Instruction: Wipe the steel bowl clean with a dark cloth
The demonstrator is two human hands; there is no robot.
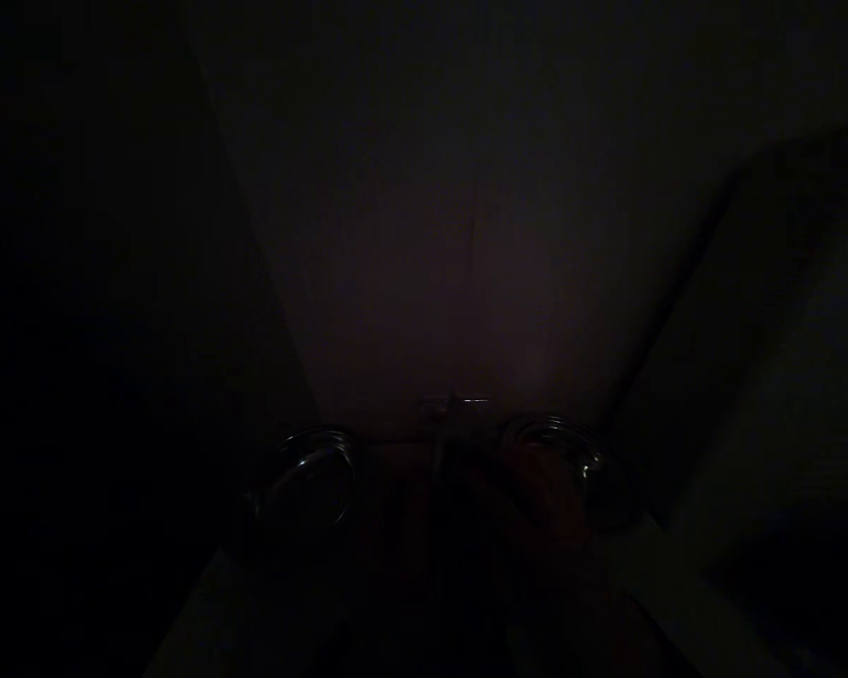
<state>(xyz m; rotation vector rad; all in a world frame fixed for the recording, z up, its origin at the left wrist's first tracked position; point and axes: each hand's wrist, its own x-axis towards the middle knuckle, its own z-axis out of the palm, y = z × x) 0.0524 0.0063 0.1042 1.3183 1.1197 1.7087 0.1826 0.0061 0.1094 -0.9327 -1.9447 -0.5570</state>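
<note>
1. The back panel (396, 235) fills the upper middle, faintly reddish low down; its left edge slants down toward the rings, and a thin dark line runs down its middle.
2. At right, a dark slanting edge bounds it, with a paler area beyond; the far left is too black to read.
3. The surface (208, 603) shows as dim paler patches at lower left and lower right. The gap between the rings is largely taken up by dark shapes, so room there cannot be judged.
4. The right hand (547, 490) is a faint reddish shape at the right ring's near left side; contact is unclear. The left hand cannot be made out for certain. Whether the hands are spread, pressed together or pinching anything, I cannot tell.
5. The left ring (302, 461) and right ring (558, 424) are shiny and stand well apart; whether either is a container is unclear.
6. A small bright bar (473, 401) lies between them, farther back.
</note>
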